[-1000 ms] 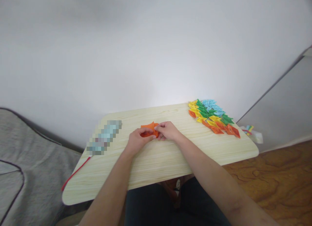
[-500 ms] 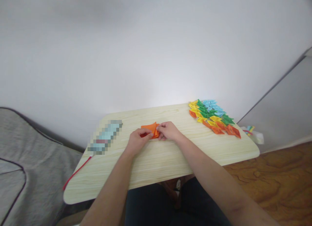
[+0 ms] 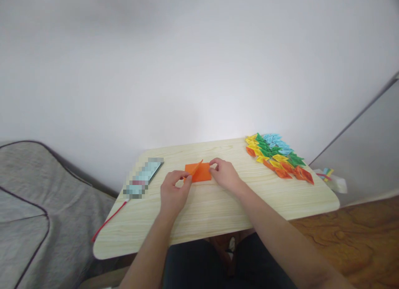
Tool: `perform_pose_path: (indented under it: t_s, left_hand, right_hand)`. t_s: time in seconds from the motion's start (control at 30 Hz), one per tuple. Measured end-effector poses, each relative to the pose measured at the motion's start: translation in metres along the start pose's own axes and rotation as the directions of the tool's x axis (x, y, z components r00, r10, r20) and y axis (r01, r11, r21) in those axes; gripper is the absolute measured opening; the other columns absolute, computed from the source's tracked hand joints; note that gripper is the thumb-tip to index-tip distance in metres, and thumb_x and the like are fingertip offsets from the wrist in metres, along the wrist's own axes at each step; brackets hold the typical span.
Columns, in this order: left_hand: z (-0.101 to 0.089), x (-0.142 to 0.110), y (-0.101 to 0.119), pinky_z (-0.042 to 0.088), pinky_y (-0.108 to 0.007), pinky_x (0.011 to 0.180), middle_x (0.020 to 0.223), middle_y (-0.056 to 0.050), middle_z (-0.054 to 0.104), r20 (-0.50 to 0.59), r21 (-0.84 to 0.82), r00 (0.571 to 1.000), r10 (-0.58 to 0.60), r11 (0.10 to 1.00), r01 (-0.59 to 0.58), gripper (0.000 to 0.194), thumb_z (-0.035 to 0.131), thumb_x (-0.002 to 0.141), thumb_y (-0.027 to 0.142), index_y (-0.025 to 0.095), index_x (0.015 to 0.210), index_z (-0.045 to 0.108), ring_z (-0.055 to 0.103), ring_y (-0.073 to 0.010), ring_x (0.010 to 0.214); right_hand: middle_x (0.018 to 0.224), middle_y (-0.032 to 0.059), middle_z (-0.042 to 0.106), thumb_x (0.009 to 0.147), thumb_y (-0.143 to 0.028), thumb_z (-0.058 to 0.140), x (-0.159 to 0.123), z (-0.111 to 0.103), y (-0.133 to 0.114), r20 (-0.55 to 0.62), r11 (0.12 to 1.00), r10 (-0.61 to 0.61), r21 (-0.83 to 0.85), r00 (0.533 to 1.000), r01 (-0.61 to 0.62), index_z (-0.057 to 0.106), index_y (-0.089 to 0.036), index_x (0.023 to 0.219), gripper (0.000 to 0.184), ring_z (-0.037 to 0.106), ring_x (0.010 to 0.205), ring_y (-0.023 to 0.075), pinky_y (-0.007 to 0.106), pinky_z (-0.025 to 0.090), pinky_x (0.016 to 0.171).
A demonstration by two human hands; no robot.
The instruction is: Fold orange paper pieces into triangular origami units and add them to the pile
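On pale table (image 3: 215, 210) I'm viewing remotely, L hand (image 3: 175, 190) pinches raised flap (image 3: 196, 168) of orange paper (image 3: 204, 174), R hand (image 3: 225, 174) grips its right edge, prob. to steady it.

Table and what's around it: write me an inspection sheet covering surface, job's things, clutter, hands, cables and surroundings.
Surface: table with a pale wood-grain top, rounded corners.
Job's things: orange paper, lying on the table with one flap raised.
Clutter: folded pieces in blue, green, yellow and orange, grouped at the right; device at the left, partly pixelated.
Hands: left hand pinches the paper near the flap; right hand has its fingers at the paper's right edge, grip unclear.
Cables: red cord from the device to the table's left edge.
Surroundings: white wall behind, grey fabric left, wooden floor right.
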State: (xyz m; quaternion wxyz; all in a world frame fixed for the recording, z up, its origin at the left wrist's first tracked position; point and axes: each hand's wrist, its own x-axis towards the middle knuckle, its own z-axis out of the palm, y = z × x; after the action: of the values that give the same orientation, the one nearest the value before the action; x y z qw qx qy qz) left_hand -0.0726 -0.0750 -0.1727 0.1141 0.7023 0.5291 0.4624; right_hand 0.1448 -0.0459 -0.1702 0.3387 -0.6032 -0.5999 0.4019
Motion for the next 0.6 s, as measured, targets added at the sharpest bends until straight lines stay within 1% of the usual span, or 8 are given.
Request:
perform_pose_path:
  t_s: [0.1, 0.2, 0.23, 0.3, 0.37, 0.47, 0.53, 0.6]
  left_hand:
    - [-0.005, -0.014, 0.016, 0.051, -0.037, 0.086, 0.087, -0.004, 0.071, 0.018, -0.034, 0.999, 0.043, 0.999, -0.042, 0.009, 0.065, 0.093, 0.025, 0.022, 0.086, 0.071, 0.063, -0.0209, 0.087]
    - [-0.009, -0.032, 0.033, 0.051, -0.037, 0.088, 0.091, -0.003, 0.073, 0.135, -0.086, 0.986, 0.098, 0.993, -0.087, 0.01, 0.064, 0.094, 0.022, 0.023, 0.087, 0.071, 0.065, -0.0205, 0.092]
    - [-0.01, -0.038, 0.038, 0.051, -0.037, 0.088, 0.092, -0.003, 0.073, 0.184, -0.102, 0.976, 0.118, 0.99, -0.1, 0.01, 0.065, 0.094, 0.021, 0.024, 0.088, 0.072, 0.065, -0.0206, 0.093]
    - [-0.011, -0.051, 0.047, 0.051, -0.038, 0.088, 0.093, -0.002, 0.074, 0.273, -0.127, 0.951, 0.146, 0.985, -0.115, 0.009, 0.066, 0.093, 0.02, 0.025, 0.089, 0.073, 0.065, -0.021, 0.094]
    - [-0.009, -0.062, 0.054, 0.049, -0.04, 0.089, 0.093, -0.001, 0.075, 0.345, -0.14, 0.926, 0.155, 0.984, -0.113, 0.011, 0.067, 0.091, 0.017, 0.026, 0.09, 0.073, 0.065, -0.0214, 0.094]
    - [-0.004, -0.075, 0.063, 0.047, -0.041, 0.091, 0.092, 0.0, 0.075, 0.418, -0.129, 0.899, 0.134, 0.988, -0.088, 0.015, 0.067, 0.089, 0.014, 0.027, 0.093, 0.073, 0.065, -0.0218, 0.096]
    - [-0.001, -0.081, 0.066, 0.045, -0.042, 0.092, 0.092, 0.001, 0.075, 0.455, -0.11, 0.883, 0.116, 0.991, -0.073, 0.014, 0.067, 0.09, 0.015, 0.028, 0.093, 0.073, 0.065, -0.0215, 0.097]
    - [0.001, -0.085, 0.069, 0.044, -0.042, 0.093, 0.094, 0.001, 0.076, 0.488, -0.097, 0.866, 0.108, 0.993, -0.07, 0.013, 0.066, 0.091, 0.017, 0.028, 0.093, 0.073, 0.066, -0.0211, 0.098]
  right_hand:
    - [0.086, 0.0007, 0.069, 0.096, -0.025, 0.067, -0.016, -0.013, 0.002, -0.064, 0.994, -0.102, -0.032, 0.993, 0.101, 0.067, -0.024, 0.128, 0.032, 0.067, 0.083, 0.0179, 0.033, 0.054, 0.084]
    - [0.084, -0.0038, 0.067, 0.088, -0.021, 0.073, -0.042, -0.026, 0.008, -0.011, 0.977, -0.212, -0.023, 0.977, 0.211, 0.063, -0.03, 0.135, 0.049, 0.064, 0.072, 0.0145, 0.027, 0.052, 0.071]
    - [0.085, -0.0036, 0.066, 0.086, -0.019, 0.075, -0.053, -0.03, 0.011, 0.0, 0.97, -0.242, -0.029, 0.97, 0.242, 0.066, -0.029, 0.131, 0.047, 0.064, 0.073, 0.0145, 0.027, 0.052, 0.071]
    - [0.091, -0.0006, 0.063, 0.082, -0.017, 0.076, -0.076, -0.038, 0.018, 0.005, 0.955, -0.289, -0.063, 0.957, 0.289, 0.076, -0.027, 0.11, 0.03, 0.062, 0.08, 0.0161, 0.029, 0.052, 0.074]
    - [0.099, 0.002, 0.063, 0.078, -0.014, 0.079, -0.098, -0.045, 0.025, 0.026, 0.941, -0.323, -0.099, 0.946, 0.324, 0.079, -0.027, 0.097, 0.023, 0.063, 0.098, 0.0204, 0.034, 0.051, 0.09]
    - [0.111, 0.0041, 0.068, 0.083, -0.012, 0.077, -0.123, -0.054, 0.032, 0.095, 0.873, -0.435, -0.199, 0.895, 0.446, 0.077, -0.027, 0.097, 0.02, 0.06, 0.111, 0.0237, 0.04, 0.047, 0.101]
    - [0.109, 0.0033, 0.072, 0.088, -0.013, 0.074, -0.133, -0.058, 0.033, 0.166, 0.829, -0.469, -0.256, 0.868, 0.497, 0.075, -0.027, 0.099, 0.017, 0.06, 0.111, 0.0245, 0.043, 0.046, 0.101]
    - [0.104, 0.0021, 0.075, 0.091, -0.014, 0.072, -0.137, -0.061, 0.033, 0.223, 0.814, -0.456, -0.288, 0.862, 0.505, 0.073, -0.026, 0.101, 0.015, 0.06, 0.109, 0.0244, 0.043, 0.045, 0.1]
